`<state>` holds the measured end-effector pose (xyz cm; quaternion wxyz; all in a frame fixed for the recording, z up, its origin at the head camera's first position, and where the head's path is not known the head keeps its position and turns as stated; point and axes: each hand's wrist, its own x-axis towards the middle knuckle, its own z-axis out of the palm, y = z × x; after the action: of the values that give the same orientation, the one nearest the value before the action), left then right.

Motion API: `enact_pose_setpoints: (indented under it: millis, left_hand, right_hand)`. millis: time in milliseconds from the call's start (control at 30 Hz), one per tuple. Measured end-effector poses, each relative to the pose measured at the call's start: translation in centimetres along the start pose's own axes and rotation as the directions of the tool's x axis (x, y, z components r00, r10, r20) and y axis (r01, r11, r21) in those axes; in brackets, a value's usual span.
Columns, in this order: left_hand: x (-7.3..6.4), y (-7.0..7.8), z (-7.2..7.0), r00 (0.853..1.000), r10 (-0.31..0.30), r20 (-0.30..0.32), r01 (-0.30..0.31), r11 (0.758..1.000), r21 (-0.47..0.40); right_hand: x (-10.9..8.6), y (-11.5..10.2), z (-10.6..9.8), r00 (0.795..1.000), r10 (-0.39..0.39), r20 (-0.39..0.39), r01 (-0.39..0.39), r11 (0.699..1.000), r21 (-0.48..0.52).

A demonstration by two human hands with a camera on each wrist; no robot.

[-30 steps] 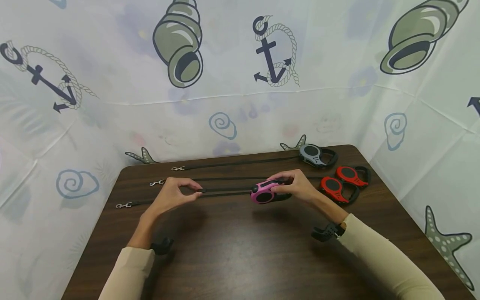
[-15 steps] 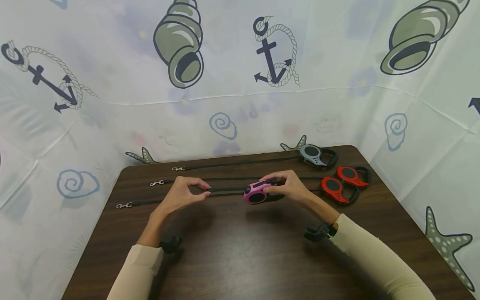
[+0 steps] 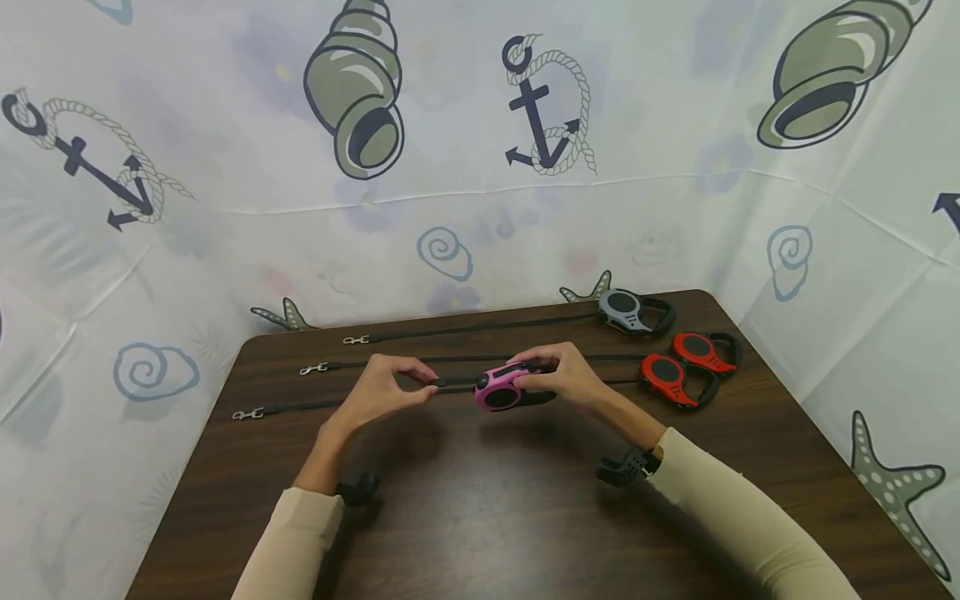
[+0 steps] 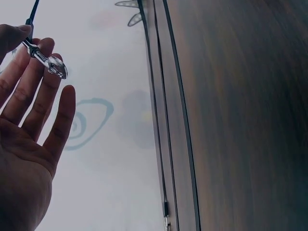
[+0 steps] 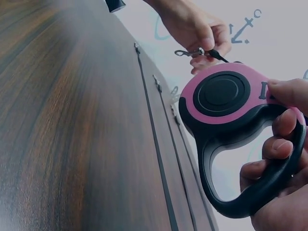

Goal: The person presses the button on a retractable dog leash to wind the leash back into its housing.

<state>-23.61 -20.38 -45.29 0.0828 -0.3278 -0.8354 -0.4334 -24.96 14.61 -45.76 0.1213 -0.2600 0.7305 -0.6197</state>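
In the head view my right hand holds a pink and black retractable dog leash above the table. The right wrist view shows its fingers curled through the black handle loop, with the thumb on the pink casing. My left hand pinches the leash's black strap end between thumb and index finger. Its metal snap hook hangs by the spread other fingers in the left wrist view. A short length of strap spans the gap between both hands.
On the dark wooden table, a grey leash lies at the back right, with two red leashes nearer. Their straps stretch left to metal hooks. A patterned cloth hangs behind the table.
My left hand has moved right and my right hand left, carrying the pink leash. The strap between them is now shorter. The leashes on the table stay put.
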Motion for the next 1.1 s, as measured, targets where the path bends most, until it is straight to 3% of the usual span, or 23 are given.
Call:
enact_pose_setpoints:
  millis: [300,800,1100]
  left_hand:
    - [0.3,0.2,1.0,1.000,0.005,0.004,-0.004,0.999,-0.043]
    - [0.9,0.7,2.3,0.999,-0.049,0.017,0.049,0.998,-0.043]
    - [0.9,0.5,2.7,0.999,-0.028,0.045,0.033,0.992,-0.122]
  right_hand:
    - [0.4,-0.1,1.0,1.000,-0.002,-0.008,0.002,1.000,0.004]
    - [0.6,0.0,1.9,1.000,-0.029,-0.012,0.029,1.000,0.000]
    - [0.4,0.4,1.7,0.999,-0.042,-0.034,0.041,0.999,-0.019]
